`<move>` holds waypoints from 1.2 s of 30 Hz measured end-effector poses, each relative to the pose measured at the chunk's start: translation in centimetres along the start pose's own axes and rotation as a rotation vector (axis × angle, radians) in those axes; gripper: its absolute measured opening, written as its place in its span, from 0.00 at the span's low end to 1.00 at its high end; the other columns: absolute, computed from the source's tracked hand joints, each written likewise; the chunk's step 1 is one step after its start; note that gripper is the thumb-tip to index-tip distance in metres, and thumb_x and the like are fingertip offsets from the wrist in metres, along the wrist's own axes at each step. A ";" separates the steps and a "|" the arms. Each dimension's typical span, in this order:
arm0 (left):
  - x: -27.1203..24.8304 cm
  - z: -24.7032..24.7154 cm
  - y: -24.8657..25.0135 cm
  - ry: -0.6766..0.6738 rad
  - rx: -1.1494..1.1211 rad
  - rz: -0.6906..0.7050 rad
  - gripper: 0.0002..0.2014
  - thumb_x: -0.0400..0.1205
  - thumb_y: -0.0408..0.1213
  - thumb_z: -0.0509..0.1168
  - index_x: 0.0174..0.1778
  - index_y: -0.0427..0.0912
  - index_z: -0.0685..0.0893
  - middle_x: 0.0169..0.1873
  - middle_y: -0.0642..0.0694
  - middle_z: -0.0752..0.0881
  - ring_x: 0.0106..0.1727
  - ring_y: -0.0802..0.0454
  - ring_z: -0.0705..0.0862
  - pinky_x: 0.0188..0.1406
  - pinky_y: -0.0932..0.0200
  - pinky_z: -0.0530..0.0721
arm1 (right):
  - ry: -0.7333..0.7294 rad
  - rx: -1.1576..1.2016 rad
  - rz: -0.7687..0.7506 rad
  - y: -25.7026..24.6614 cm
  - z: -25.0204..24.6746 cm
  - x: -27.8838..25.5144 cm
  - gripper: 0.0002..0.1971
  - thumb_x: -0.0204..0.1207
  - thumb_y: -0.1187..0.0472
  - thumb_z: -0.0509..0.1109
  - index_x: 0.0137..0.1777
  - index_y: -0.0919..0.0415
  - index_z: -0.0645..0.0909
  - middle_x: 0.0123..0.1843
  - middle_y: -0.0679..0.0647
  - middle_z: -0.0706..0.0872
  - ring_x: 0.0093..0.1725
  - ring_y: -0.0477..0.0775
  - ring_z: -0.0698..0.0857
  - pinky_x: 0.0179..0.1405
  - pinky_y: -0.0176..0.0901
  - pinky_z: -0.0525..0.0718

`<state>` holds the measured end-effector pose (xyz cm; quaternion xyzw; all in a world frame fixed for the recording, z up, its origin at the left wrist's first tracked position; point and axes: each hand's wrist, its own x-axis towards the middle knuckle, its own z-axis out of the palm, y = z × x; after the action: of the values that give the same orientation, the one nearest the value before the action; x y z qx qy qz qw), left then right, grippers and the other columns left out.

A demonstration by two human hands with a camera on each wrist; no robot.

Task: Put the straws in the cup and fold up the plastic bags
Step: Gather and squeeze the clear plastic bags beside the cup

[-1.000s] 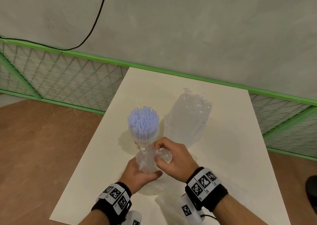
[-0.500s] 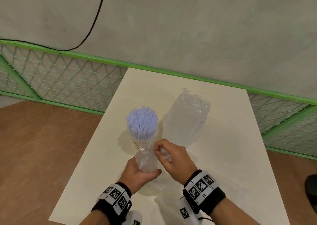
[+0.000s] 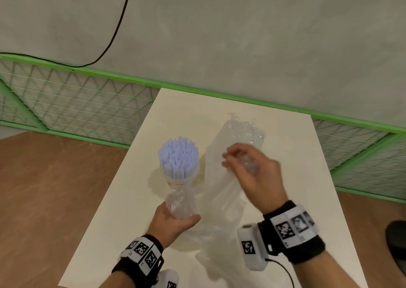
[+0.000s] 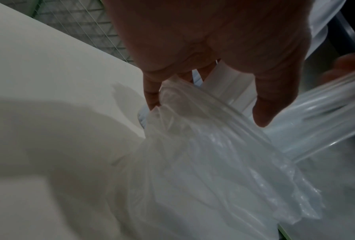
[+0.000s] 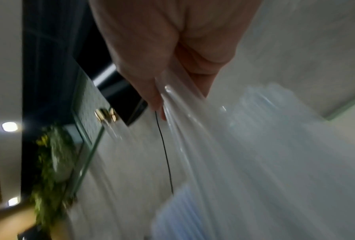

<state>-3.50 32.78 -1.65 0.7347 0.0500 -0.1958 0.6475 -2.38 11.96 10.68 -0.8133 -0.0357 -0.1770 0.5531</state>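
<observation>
Plastic bag (image 3: 222,191) is mid-fold, pinched taut between left hand (image 3: 173,219) and right hand (image 3: 252,173); next, double it over.

A cream-white rectangular table (image 3: 285,178) carries everything, its far edge lying against a green-framed wire-mesh barrier (image 3: 77,103) and its left side bordered by brown floor (image 3: 55,189). Toward the left of the tabletop stands a clear cup (image 3: 179,179) packed with upright pale-blue straws (image 3: 178,156). Just right of it stands a tall clear plastic bag (image 3: 241,131), crumpled at its top (what it holds cannot be told). More clear plastic film (image 3: 219,250) lies wrinkled on the near part of the table, reaching almost to the front edge.
</observation>
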 end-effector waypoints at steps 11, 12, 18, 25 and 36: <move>-0.3 0.0 0.0 -0.008 -0.040 -0.018 0.34 0.54 0.49 0.82 0.59 0.49 0.86 0.49 0.50 0.92 0.52 0.54 0.90 0.61 0.48 0.86 | 0.362 0.127 -0.072 -4.9 -8.1 7.5 0.07 0.78 0.68 0.73 0.54 0.63 0.82 0.48 0.66 0.90 0.44 0.62 0.92 0.48 0.61 0.90; -0.3 0.0 -0.1 -0.008 -0.043 -0.020 0.35 0.54 0.49 0.82 0.60 0.49 0.85 0.50 0.50 0.92 0.53 0.53 0.90 0.62 0.47 0.85 | 0.337 0.082 -0.059 -4.3 -8.1 7.9 0.07 0.78 0.67 0.73 0.54 0.62 0.82 0.47 0.63 0.91 0.42 0.61 0.93 0.48 0.63 0.90; -0.3 -0.2 -0.3 -0.010 -0.025 -0.027 0.37 0.54 0.50 0.82 0.61 0.50 0.84 0.51 0.50 0.92 0.53 0.55 0.90 0.61 0.49 0.86 | 0.038 -0.257 -0.135 -1.6 -6.7 9.6 0.06 0.79 0.63 0.72 0.55 0.56 0.84 0.45 0.48 0.90 0.42 0.48 0.92 0.50 0.45 0.88; -0.5 -0.3 -0.2 -0.008 -0.009 -0.043 0.35 0.55 0.51 0.82 0.59 0.49 0.85 0.48 0.52 0.92 0.51 0.56 0.90 0.61 0.48 0.86 | -0.407 -0.840 -0.243 4.3 -3.2 7.8 0.18 0.84 0.52 0.66 0.71 0.53 0.80 0.69 0.51 0.85 0.72 0.58 0.79 0.70 0.51 0.75; -0.5 -0.4 -0.2 0.005 0.003 -0.049 0.34 0.55 0.51 0.82 0.58 0.49 0.86 0.48 0.51 0.92 0.51 0.55 0.90 0.60 0.47 0.87 | -0.470 -1.056 -0.076 5.4 0.1 5.5 0.41 0.68 0.19 0.51 0.80 0.34 0.58 0.86 0.33 0.51 0.86 0.58 0.47 0.75 0.74 0.52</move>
<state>-3.97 33.31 -1.65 0.7348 0.0691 -0.2100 0.6413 4.12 9.20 7.63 -0.9947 -0.0934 -0.0050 0.0428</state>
